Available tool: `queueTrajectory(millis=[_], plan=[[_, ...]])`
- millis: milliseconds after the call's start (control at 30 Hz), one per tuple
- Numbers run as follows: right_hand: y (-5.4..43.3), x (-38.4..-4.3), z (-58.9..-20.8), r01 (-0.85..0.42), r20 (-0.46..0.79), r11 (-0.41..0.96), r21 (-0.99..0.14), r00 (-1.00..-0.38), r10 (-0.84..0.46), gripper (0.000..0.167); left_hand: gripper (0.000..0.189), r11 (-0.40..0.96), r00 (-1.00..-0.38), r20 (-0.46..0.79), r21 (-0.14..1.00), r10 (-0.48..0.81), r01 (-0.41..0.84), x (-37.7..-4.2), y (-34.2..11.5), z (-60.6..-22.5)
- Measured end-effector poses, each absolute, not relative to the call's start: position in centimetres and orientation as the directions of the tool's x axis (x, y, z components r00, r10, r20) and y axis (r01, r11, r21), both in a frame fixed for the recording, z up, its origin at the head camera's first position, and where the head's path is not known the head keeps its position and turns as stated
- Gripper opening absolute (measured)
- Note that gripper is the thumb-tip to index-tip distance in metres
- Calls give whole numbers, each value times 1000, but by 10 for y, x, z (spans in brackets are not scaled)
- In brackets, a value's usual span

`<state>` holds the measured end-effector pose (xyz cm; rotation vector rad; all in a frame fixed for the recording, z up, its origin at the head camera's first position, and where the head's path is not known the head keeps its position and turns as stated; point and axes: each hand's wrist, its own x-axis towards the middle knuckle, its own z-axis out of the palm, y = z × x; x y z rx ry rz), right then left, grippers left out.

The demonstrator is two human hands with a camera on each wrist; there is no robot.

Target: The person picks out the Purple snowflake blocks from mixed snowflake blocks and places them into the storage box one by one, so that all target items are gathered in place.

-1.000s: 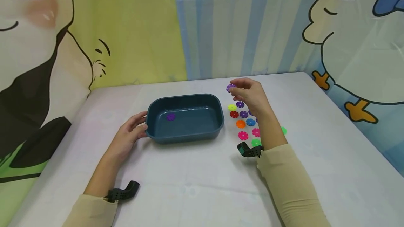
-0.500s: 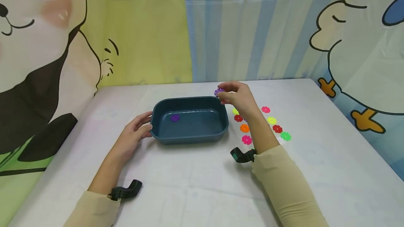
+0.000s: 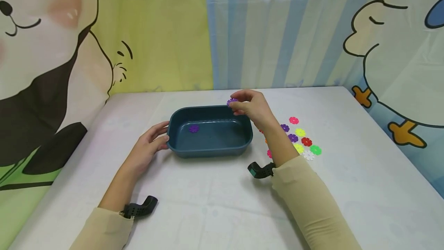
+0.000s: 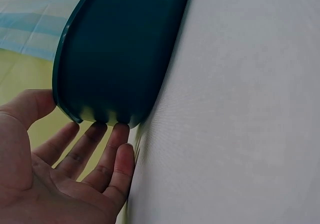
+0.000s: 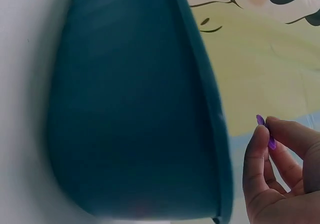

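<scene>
Between thumb and fingertips, my right hand (image 3: pixel 256 109) pinches a purple snowflake disc (image 5: pixel 272 143), seen nearly edge-on in the right wrist view. In the head view this hand is at the back right corner of a dark teal plastic bin (image 3: pixel 208 153), with the disc above the rim. Another purple snowflake disc (image 3: pixel 194 129) lies flat inside the bin, left of its middle. My left hand (image 3: pixel 147 146) touches the bin's left end. In the left wrist view its fingertips (image 4: pixel 120 129) rest against the end wall, fingers nearly straight, while the thumb meets the rim.
Right of the bin, several snowflake discs lie loose on the white table (image 3: pixel 208 211), among them a red disc (image 3: pixel 306 141), a green disc (image 3: pixel 315 150) and a white disc (image 3: pixel 308 155). My right forearm hides part of the group. A cartoon-printed curtain (image 3: pixel 163 30) hangs behind.
My right hand has moved left with the purple snowflake disc, from over the loose discs to the bin's back right corner. My left hand stays at the bin. The head view has shifted slightly.
</scene>
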<state>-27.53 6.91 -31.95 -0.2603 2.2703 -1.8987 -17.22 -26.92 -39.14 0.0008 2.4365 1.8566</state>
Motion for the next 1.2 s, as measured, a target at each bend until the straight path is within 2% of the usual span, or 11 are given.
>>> queueTrajectory(millis=[867, 1200], plan=[[28, -281, -332, 0, -36, 123, -992, -955, -293, 26, 58, 250, -997, -61, 967, 53, -45, -173, -268, -391], [17, -284, -338, 57, -107, 158, -986, -937, -332, 29, 58, 250, -997, -54, 967, 48, -40, -174, -267, -393]])
